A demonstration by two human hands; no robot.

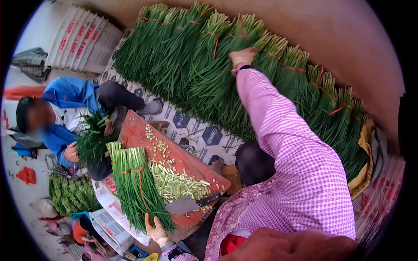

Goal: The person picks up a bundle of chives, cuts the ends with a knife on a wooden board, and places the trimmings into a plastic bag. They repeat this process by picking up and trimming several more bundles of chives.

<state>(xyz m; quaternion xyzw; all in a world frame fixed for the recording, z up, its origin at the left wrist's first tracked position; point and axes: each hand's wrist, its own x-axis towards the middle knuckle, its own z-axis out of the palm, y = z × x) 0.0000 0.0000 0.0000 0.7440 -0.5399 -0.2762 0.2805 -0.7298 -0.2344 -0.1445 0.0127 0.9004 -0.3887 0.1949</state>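
Note:
My right hand, at the end of a pink checked sleeve, reaches to the long row of tied green leafy bundles by the wall. Its fingers are curled at a red-tied bundle; whether they grip it is unclear. My left hand has its fingers apart at the leaf ends of two tied bundles lying on the red board. Beside them are many cut pale stalk pieces and a cleaver with a black handle.
A co-worker in blue sits at the left, holding loose greens. Stacked white crates stand at the upper left. More bundles and a white box are at the lower left. Patterned sheeting covers the floor.

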